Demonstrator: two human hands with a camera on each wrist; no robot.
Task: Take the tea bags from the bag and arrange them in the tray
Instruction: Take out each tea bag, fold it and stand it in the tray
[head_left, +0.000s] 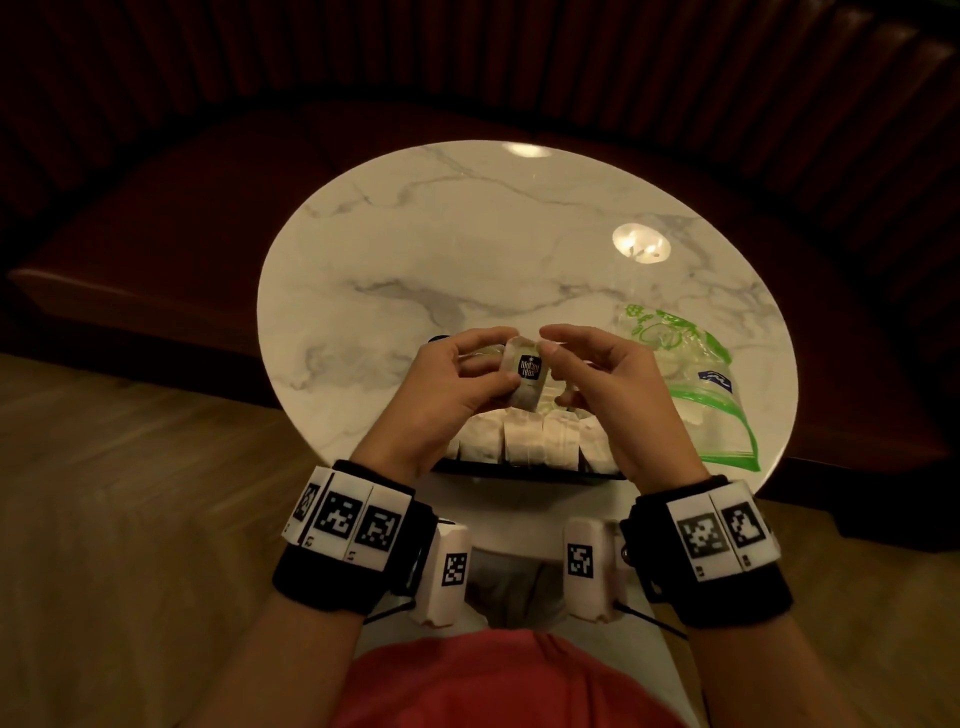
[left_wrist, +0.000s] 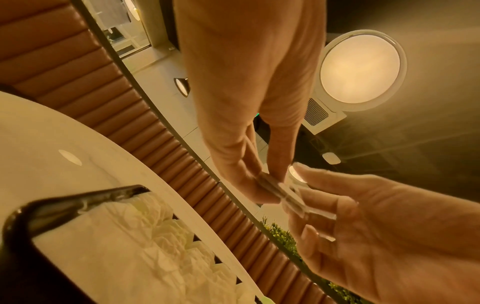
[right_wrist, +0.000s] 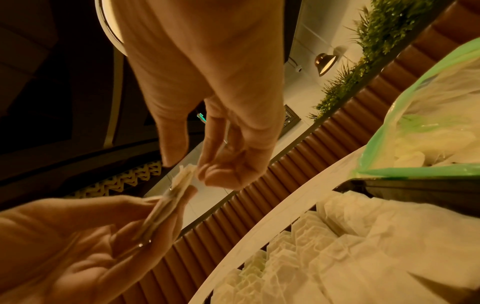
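Observation:
A white tea bag (head_left: 527, 371) with a dark label is held upright above the tray, and both hands pinch it. My left hand (head_left: 498, 364) grips its left edge between thumb and fingers. My right hand (head_left: 553, 374) pinches its right edge. The left wrist view shows the tea bag (left_wrist: 280, 191) edge-on between the fingertips, as does the right wrist view, tea bag (right_wrist: 171, 197). Below the hands a dark tray (head_left: 519, 472) holds a row of tea bags (head_left: 524, 441) standing side by side. The clear plastic bag (head_left: 691, 379) with green trim lies to the right of the tray.
The tray and bag sit at the near side of a round marble table (head_left: 467, 249). A dark ribbed bench (head_left: 156, 234) curves round behind it. Wooden floor (head_left: 130, 467) lies to the left. The plastic bag (right_wrist: 441, 123) borders the tray's rim (right_wrist: 415, 187).

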